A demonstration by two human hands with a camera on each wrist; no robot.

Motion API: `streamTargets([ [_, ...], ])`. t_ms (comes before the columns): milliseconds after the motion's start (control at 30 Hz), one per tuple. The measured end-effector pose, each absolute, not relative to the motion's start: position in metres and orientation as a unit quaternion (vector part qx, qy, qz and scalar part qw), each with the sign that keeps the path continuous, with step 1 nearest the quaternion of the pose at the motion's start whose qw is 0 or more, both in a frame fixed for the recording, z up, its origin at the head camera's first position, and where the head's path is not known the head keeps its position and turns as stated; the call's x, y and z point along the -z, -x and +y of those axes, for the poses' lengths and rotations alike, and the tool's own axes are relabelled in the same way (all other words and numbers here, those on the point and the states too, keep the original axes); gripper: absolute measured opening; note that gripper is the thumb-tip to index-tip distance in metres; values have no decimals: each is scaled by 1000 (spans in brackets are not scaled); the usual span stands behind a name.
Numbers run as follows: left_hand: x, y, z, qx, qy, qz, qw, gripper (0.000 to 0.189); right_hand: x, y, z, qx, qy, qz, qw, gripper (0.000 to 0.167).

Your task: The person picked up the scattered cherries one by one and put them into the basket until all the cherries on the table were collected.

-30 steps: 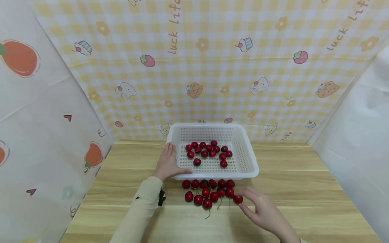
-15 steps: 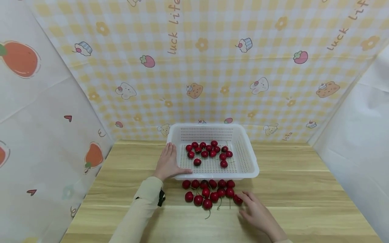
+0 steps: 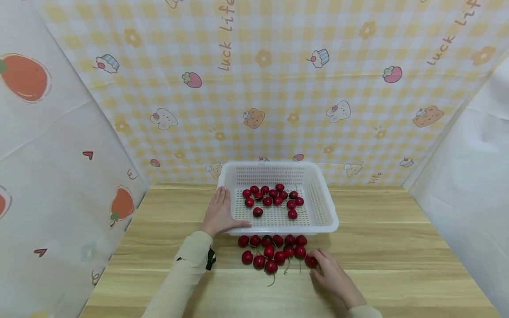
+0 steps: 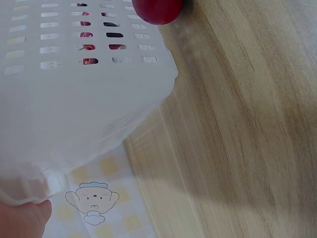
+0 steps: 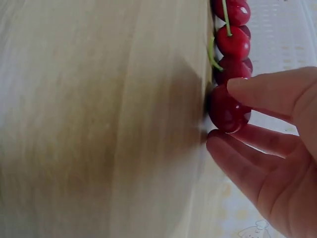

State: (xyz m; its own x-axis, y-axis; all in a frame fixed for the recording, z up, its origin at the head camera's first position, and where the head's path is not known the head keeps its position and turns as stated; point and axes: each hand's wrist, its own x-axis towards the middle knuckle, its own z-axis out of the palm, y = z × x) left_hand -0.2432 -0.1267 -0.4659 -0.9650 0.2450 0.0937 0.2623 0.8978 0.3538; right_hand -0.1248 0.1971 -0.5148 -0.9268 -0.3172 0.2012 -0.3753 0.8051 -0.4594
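Observation:
At the right end of the loose cherries, my right hand (image 3: 332, 276) pinches a dark red cherry (image 5: 227, 111) that still lies at table level. The right wrist view shows fingertips on opposite sides of it. My left hand (image 3: 218, 214) rests at the near left corner of a white slotted plastic basket (image 3: 330, 212), fingers straight along the left side and thumb along the front rim. Several cherries (image 3: 267, 201) lie on the basket's floor. In front of it are several more cherries (image 3: 271, 266), some with stems, in rough rows.
The wooden tabletop (image 3: 397, 247) reaches out to both sides. Behind the basket stands a yellow checked cloth backdrop (image 3: 278, 97), with white sheets at left (image 3: 59, 145) and right (image 3: 469, 159).
The right hand has pulled slightly back and down around the end cherry, its fingers drawing closer about it. The left hand, basket and other cherries keep their places.

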Motion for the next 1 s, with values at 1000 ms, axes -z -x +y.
streamTargets([
  [1000,465,243,-127,180,130,-975,20,129,478,116,202,-259,-225,-913,219,45],
])
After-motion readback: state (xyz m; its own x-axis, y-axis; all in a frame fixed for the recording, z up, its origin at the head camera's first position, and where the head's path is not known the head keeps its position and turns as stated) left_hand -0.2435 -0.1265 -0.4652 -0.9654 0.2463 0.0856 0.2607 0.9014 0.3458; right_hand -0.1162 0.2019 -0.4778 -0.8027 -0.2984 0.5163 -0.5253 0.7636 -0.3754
